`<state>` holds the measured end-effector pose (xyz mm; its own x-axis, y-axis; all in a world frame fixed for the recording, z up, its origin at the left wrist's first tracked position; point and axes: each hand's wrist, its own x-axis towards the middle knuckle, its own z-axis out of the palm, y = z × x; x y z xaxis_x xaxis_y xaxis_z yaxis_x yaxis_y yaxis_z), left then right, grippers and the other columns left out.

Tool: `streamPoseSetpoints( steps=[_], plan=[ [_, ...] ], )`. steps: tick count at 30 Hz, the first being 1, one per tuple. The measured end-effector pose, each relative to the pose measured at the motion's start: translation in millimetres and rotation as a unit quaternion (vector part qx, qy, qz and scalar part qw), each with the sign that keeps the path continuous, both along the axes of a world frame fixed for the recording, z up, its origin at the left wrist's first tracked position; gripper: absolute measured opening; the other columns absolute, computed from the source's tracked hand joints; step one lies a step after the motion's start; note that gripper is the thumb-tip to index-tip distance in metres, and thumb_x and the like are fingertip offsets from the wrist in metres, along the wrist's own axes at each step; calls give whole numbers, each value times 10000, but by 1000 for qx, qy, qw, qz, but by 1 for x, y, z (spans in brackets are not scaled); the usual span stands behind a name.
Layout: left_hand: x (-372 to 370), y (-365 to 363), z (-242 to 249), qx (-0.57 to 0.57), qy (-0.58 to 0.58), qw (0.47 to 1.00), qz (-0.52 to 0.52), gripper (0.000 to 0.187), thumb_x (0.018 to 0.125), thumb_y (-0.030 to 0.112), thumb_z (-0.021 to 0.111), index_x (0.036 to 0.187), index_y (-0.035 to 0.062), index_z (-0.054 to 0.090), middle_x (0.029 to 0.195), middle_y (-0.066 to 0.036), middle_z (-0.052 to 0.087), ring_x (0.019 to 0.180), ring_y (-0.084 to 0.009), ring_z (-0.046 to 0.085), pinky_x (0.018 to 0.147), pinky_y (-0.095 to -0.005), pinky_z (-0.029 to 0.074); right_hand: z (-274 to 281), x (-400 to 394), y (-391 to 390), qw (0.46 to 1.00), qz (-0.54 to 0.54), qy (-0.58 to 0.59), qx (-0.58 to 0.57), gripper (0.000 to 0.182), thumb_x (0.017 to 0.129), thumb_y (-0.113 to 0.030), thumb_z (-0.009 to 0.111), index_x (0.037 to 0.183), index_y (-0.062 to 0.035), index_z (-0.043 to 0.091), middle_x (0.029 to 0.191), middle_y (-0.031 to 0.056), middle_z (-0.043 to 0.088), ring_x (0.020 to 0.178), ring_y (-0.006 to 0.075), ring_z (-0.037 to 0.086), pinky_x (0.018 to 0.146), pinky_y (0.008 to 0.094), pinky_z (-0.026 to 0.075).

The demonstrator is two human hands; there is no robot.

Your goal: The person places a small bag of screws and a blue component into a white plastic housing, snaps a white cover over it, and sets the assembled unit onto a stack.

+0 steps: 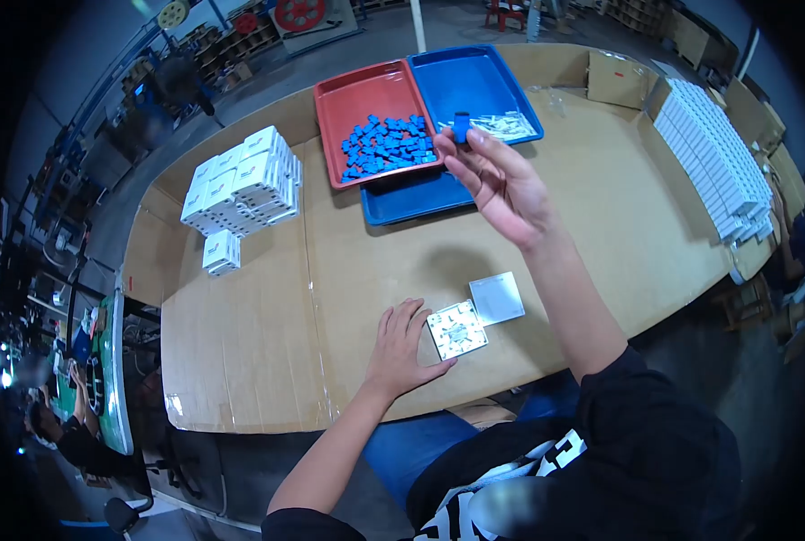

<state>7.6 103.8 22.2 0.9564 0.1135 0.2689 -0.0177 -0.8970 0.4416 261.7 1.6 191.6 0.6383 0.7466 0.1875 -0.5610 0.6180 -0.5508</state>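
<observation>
Raised over the trays, my right hand [503, 185] pinches a small blue plastic block [461, 126] upright between thumb and fingertips. On the cardboard-covered table, my left hand [400, 350] lies with its fingers spread, its index finger and thumb at the left and lower edges of an open white square plastic housing [457, 331]. Some fittings show inside the housing, too small to make out. Touching or nearly touching its upper right side is a plain white square cover [497, 298].
A red tray [328, 108] holds many blue blocks; a blue tray [456, 77] holds thin white pieces. Another blue tray [393, 209] sits beneath them. White boxes [240, 180] are stacked left, more white pieces [713, 162] right. Cardboard walls edge the table. A person [82, 433] works far left.
</observation>
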Motion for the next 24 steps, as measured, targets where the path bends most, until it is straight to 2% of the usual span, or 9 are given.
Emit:
streamPoseSetpoints(
  steps=[2,4,6,10,12,15,20,24],
  plan=[
    [1,-1,1,5,-2,1000,7,891,729,540,851,1369,3,541,1462,-207,493,1423,-385,433,1211,-567,296,-7,-11,-17,998,31,47,16,229,1040,-87,633,1219,56,624,1224,203,688,1211,322,685,1010,366,628],
    [1,-2,2,10,-1,1000,2,894,729,535,852,1369,-5,540,1464,-210,492,1419,-390,435,1208,-566,298,-16,-18,-32,998,39,45,37,229,1054,-103,615,1228,43,640,1210,184,698,1204,307,687,1006,364,628],
    [0,-3,3,13,1,1000,-1,897,728,530,852,1370,-12,540,1466,-214,492,1414,-395,437,1205,-565,300,-22,-24,-45,993,73,64,72,240,1067,-101,588,1254,41,635,1211,181,698,1219,300,680,1013,367,623],
    [2,-4,2,8,-7,1000,-2,895,721,503,863,1374,-12,535,1465,-222,492,1401,-408,442,1202,-555,304,-20,-39,-60,989,75,92,84,323,1072,-99,571,1350,62,596,1192,171,704,1219,290,678,1032,360,611],
    [2,-5,2,8,-8,1000,-1,893,719,497,866,1376,-9,534,1464,-224,492,1395,-413,445,1200,-552,307,-20,-45,-65,993,43,91,55,369,1060,-102,585,1386,70,572,1170,161,704,1223,291,675,1050,360,602],
    [2,-6,2,14,-5,1000,3,891,715,492,871,1379,2,535,1465,-227,493,1391,-412,448,1197,-546,311,-30,-50,-73,998,3,67,5,375,1039,-100,620,1382,48,583,1144,145,706,1202,274,686,989,349,624],
    [2,-8,0,9,-5,1000,11,884,717,480,876,1387,15,535,1472,-222,493,1397,-410,447,1189,-530,333,-54,-52,-82,998,-30,24,-51,328,1009,-105,683,1321,-12,650,1124,105,722,1056,194,720,838,323,630],
    [3,-8,0,12,-5,1000,10,885,719,477,877,1393,18,533,1475,-220,492,1400,-411,444,1185,-526,342,-56,-58,-85,995,-45,7,-91,306,1003,-79,689,1297,3,674,1149,106,730,1033,167,716,876,328,624]
  ],
)
